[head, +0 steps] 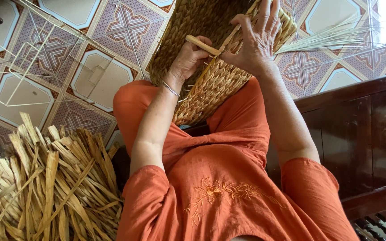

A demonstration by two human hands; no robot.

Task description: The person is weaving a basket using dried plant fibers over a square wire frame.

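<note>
The woven straw basket (211, 85) rests on the lap; it looks light, stiffly springy, best gripped by its rim. The left hand (192, 57) pinches a wooden stick (203, 45); the right hand (258, 38) spreads over the rim. Dried straw strips (50, 178) lie near left.

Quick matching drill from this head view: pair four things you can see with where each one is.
Things:
1. Short pale wooden stick
2. Woven straw-coloured basket
3. Bundle of dried flat reed strips
4. Thin silver bracelet

Places:
A. On the left wrist
B. On the tiled floor at lower left
C. In the grip of the left hand
D. On the lap, under the right hand

Pairs: 1-C, 2-D, 3-B, 4-A
</note>
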